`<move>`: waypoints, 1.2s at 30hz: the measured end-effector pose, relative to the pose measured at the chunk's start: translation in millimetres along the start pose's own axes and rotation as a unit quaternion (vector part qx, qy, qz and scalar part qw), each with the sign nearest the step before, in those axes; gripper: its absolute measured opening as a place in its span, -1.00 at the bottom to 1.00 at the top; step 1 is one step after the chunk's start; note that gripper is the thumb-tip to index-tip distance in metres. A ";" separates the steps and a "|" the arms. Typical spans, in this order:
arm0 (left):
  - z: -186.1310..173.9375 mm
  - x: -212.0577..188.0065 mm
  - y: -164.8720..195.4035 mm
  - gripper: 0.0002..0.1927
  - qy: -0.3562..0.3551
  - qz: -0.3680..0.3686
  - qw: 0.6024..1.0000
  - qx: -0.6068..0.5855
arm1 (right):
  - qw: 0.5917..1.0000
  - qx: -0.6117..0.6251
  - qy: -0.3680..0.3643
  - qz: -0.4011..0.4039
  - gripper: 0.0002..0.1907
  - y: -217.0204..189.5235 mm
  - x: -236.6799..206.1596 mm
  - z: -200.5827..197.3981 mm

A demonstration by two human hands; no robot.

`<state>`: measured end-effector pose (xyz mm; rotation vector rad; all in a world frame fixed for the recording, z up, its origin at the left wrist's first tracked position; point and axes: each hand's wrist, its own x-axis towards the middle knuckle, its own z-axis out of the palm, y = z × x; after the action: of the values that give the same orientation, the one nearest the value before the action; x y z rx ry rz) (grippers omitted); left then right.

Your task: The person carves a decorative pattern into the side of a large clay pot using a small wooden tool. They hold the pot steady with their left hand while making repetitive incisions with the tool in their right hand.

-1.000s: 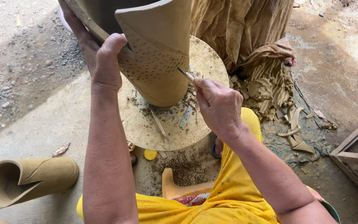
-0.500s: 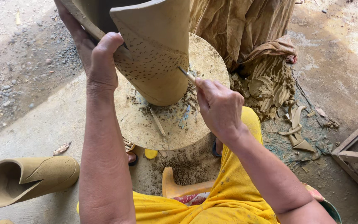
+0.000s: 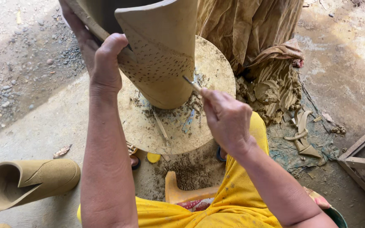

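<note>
On a round, clay-crusted wheel (image 3: 216, 71) stands a tall vase (image 3: 161, 50) of damp, tan clay, tilted toward the camera. Its wall is smooth and wraps over itself in a curved, overlapping flap, and a band of small pricked dots and dashes runs across its front. The left hand (image 3: 100, 59) is clamped on the vase's rim, thumb outside on the dotted band and fingers curled over the lip inside. The right hand (image 3: 227, 118) is closed around a thin pointed stick (image 3: 189, 82), pinched between thumb and fingers, and its tip touches the vase wall at the right end of the dotted band.

Crumbs and curls of trimmed clay lie around the vase's foot on the wheel, along with a slim wooden tool (image 3: 161, 126) and a small bluish blade (image 3: 189, 120). Behind the wheel hangs a wrinkled, mud-stained cloth (image 3: 250, 29), and beside it sits a lump of rough wet clay (image 3: 271, 90) with gouged ridges. Flat offcut strips (image 3: 300, 131) lie on the dirty floor to the right.

At lower left a second vase (image 3: 26, 183) lies on its side on the concrete, open mouth toward the camera, with the same overlapped flap but a plain surface. A yellow garment (image 3: 216, 211) speckled with clay covers the person's lap, and an orange stool (image 3: 182, 192) shows just below the wheel.
</note>
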<state>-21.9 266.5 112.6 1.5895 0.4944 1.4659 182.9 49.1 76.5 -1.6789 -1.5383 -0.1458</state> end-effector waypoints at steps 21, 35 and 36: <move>-0.9 2.5 7.0 0.05 -0.004 -0.034 0.999 -0.026 | 0.999 0.010 0.040 -0.030 -0.90 -0.6 -10.5 18.1; -5.6 5.8 8.8 -0.03 -0.014 -0.030 0.999 -0.012 | 0.999 0.042 0.029 -0.018 -0.89 14.3 -6.6 21.8; -6.3 5.5 9.1 -0.03 -0.014 -0.032 0.999 -0.012 | 0.998 0.042 0.044 -0.029 -0.89 14.4 -5.5 22.8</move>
<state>-29.1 268.2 122.5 1.5591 0.5059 1.3953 184.2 60.6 51.6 -1.5427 -1.5084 -0.1799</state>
